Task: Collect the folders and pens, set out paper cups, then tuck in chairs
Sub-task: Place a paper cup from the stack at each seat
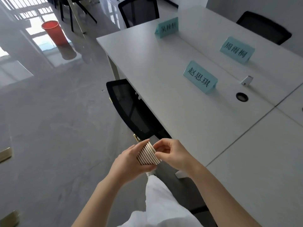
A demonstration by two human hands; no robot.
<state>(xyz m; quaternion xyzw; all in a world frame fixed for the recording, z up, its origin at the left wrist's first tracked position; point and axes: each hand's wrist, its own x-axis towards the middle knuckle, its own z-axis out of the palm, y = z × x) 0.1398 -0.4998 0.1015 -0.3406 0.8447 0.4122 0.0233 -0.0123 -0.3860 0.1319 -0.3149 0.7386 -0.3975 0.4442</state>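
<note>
No folders or pens are seen on the surface [188, 112]; nested paper cups [147, 154] are gripped by the left hand [131, 159], the top rim pinched by the right hand [172, 154]. No cup is set out yet.

Daylit interior, cool and even; soft, slightly smeared picture.

Light enters from windows [32, 12] at upper left, throwing bright glare patches across the glossy floor [54, 99], which mirrors the red bin [53, 32]. White table [188, 102] evenly lit, with faint shadows under the name cards [200, 77]. Wide-angle bending of straight edges toward the frame borders; fine detail soft throughout.
</note>
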